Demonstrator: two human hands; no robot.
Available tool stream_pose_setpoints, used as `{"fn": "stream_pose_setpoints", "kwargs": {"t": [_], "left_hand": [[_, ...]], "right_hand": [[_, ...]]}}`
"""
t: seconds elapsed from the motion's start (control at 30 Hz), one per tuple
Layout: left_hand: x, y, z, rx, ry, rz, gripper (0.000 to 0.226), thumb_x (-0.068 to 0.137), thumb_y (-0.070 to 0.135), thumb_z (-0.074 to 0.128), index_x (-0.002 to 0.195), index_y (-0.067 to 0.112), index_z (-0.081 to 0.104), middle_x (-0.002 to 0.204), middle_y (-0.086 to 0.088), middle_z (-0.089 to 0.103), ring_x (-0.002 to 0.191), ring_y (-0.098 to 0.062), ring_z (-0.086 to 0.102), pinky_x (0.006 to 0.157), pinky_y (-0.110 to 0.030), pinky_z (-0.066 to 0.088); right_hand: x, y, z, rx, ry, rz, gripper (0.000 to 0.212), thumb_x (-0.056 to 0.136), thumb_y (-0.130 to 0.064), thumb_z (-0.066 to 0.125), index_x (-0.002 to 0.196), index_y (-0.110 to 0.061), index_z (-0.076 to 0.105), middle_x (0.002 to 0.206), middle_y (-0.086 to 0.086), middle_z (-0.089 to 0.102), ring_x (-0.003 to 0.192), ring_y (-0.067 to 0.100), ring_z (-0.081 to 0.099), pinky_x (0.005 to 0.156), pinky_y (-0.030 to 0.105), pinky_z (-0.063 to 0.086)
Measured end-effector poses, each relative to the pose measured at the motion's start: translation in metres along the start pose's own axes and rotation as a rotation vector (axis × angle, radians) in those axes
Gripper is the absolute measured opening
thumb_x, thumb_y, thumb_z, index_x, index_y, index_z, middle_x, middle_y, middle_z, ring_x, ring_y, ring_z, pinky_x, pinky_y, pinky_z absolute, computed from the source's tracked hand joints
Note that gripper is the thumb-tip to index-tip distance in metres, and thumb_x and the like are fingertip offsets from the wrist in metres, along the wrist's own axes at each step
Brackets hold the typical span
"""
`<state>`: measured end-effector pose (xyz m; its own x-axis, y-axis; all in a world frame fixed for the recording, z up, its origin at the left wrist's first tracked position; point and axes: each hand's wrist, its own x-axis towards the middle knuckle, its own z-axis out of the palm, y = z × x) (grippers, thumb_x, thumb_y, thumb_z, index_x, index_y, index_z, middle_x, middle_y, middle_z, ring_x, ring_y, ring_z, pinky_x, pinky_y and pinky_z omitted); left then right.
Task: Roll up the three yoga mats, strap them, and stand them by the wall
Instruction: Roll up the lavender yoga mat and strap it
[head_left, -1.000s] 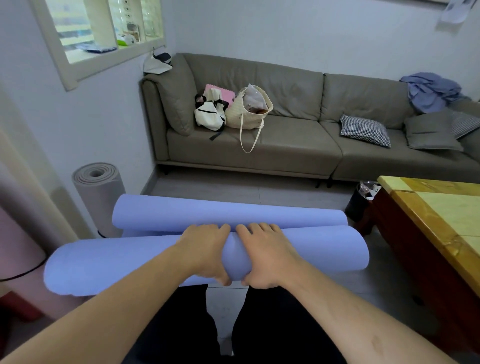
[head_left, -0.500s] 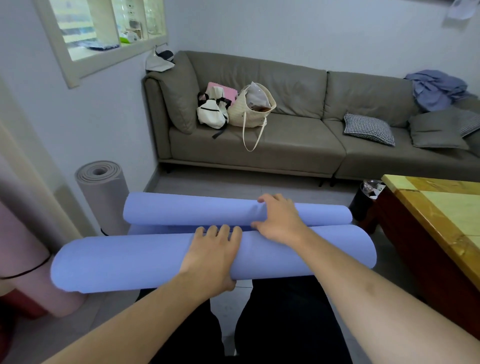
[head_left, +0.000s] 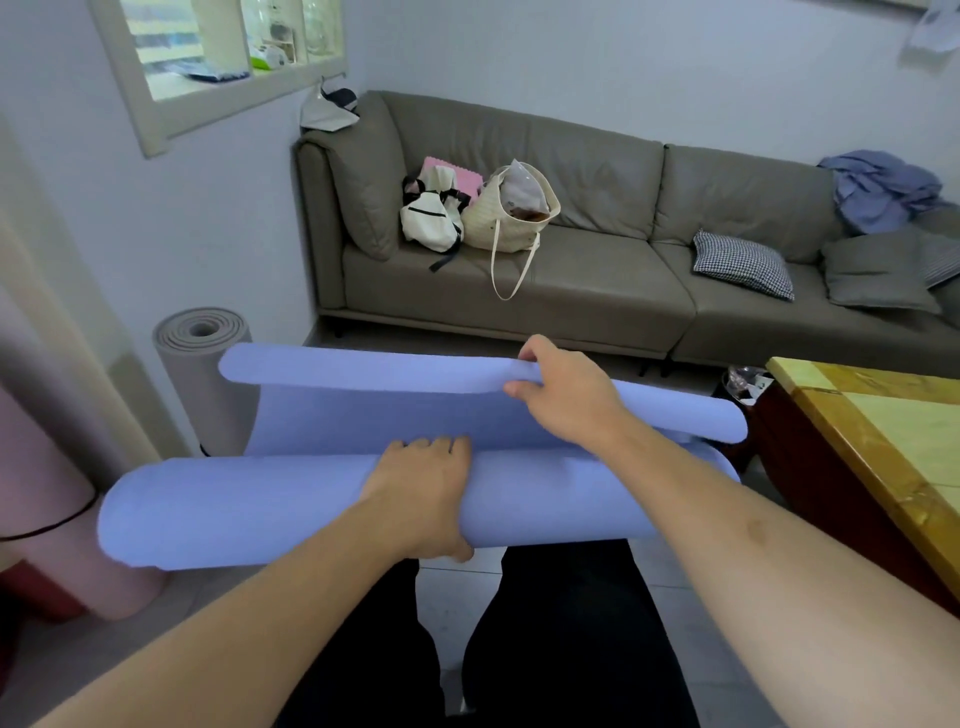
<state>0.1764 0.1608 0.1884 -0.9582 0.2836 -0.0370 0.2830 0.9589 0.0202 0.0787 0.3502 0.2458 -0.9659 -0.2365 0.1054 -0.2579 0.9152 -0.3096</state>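
The left hand (head_left: 421, 499) grips the rolled part of the blue yoga mat (head_left: 249, 512) held across the person's lap; the right hand (head_left: 563, 387) pinches the curled loose end of the same mat just beyond it. To do this step well, I judge the loose end should be drawn taut and square to the roll; the edges must stay flush. Three mats show: this blue one; a grey rolled mat (head_left: 205, 374) standing upright by the wall; a pink rolled mat (head_left: 57, 525), banded, at left.

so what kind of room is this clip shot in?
Most likely a home living room. A long grey sofa with bags and cushions stands along the far wall, a wooden table at the right, and rolled yoga mats, one grey and one pink, stand by the left wall.
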Motion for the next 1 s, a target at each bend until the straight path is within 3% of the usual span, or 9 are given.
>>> {"fn": "stream_pose_setpoints", "kwargs": {"t": [0.1,0.17,0.3,0.37,0.43,0.5,0.7,0.9,1.0], "left_hand": [[0.004,-0.003,-0.004,-0.013,-0.021,-0.032,0.134,0.055,0.067,0.083,0.157,0.009,0.018,0.129,-0.004,0.059,0.112,-0.029,0.061,0.092,-0.041,0.047],[0.005,-0.001,-0.003,-0.039,-0.006,-0.024,0.116,0.053,0.065,0.083,0.143,0.016,0.03,0.127,-0.003,0.06,0.109,-0.028,0.061,0.09,-0.04,0.047],[0.004,0.004,0.001,-0.018,0.015,-0.012,0.103,0.053,0.063,0.081,0.133,0.02,0.031,0.123,-0.002,0.06,0.105,-0.027,0.062,0.087,-0.041,0.046],[0.004,0.005,0.003,-0.007,0.041,-0.012,0.106,0.054,0.063,0.081,0.135,0.02,0.029,0.125,-0.002,0.06,0.107,-0.027,0.062,0.088,-0.041,0.046],[0.005,0.005,0.004,-0.034,0.061,-0.007,0.111,0.053,0.064,0.08,0.14,0.021,0.026,0.125,-0.001,0.061,0.108,-0.027,0.062,0.089,-0.041,0.047],[0.004,0.005,0.005,-0.062,0.102,0.0,0.113,0.053,0.062,0.078,0.143,0.021,0.023,0.127,-0.001,0.06,0.109,-0.026,0.061,0.091,-0.04,0.046],[-0.001,0.01,0.017,0.023,0.204,-0.046,0.12,0.059,0.063,0.075,0.152,0.015,0.017,0.137,-0.002,0.054,0.122,-0.026,0.055,0.106,-0.039,0.04],[0.0,0.012,0.019,0.131,0.178,-0.095,0.131,0.065,0.058,0.08,0.158,0.012,0.001,0.134,0.0,0.055,0.121,-0.026,0.054,0.109,-0.04,0.036],[0.003,0.01,0.013,0.084,0.164,-0.094,0.128,0.064,0.056,0.079,0.16,0.011,0.007,0.134,0.002,0.057,0.12,-0.024,0.056,0.107,-0.038,0.037]], "right_hand": [[-0.019,-0.002,-0.006,-0.035,-0.03,-0.096,0.032,0.099,-0.047,0.064,0.121,-0.025,0.056,0.093,-0.003,0.063,0.099,0.033,0.062,0.083,0.041,0.047],[-0.04,0.003,0.002,-0.129,0.039,-0.164,0.036,0.098,-0.043,0.067,0.123,-0.019,0.059,0.115,0.004,0.064,0.109,0.032,0.059,0.095,0.043,0.046],[-0.097,0.003,0.027,-0.12,0.229,-0.366,0.041,0.086,-0.037,0.068,0.114,-0.01,0.058,0.117,0.009,0.053,0.105,0.034,0.053,0.092,0.049,0.049],[-0.119,0.0,0.042,-0.136,0.056,-0.385,0.068,0.081,-0.054,0.072,0.131,-0.012,0.052,0.136,0.007,0.047,0.124,0.031,0.048,0.109,0.046,0.043],[-0.126,0.003,0.056,-0.255,-0.092,-0.319,0.112,0.072,-0.07,0.077,0.157,-0.014,0.029,0.16,0.008,0.026,0.149,0.033,0.025,0.127,0.045,0.024],[-0.12,0.004,0.067,-0.374,-0.104,-0.276,0.134,0.063,-0.069,0.086,0.163,-0.016,0.013,0.166,0.013,0.017,0.153,0.037,0.016,0.13,0.051,0.015],[-0.093,0.001,0.076,-0.379,-0.003,-0.269,0.101,0.062,-0.046,0.086,0.146,-0.019,0.038,0.15,0.008,0.043,0.14,0.036,0.041,0.121,0.047,0.03],[-0.082,0.0,0.069,-0.314,-0.048,-0.266,0.095,0.06,-0.044,0.084,0.14,-0.023,0.039,0.142,0.002,0.047,0.134,0.029,0.043,0.12,0.042,0.032],[-0.091,-0.001,0.075,-0.356,0.009,-0.231,0.111,0.057,-0.05,0.09,0.148,-0.018,0.036,0.145,0.009,0.043,0.135,0.034,0.041,0.122,0.048,0.031]]}}
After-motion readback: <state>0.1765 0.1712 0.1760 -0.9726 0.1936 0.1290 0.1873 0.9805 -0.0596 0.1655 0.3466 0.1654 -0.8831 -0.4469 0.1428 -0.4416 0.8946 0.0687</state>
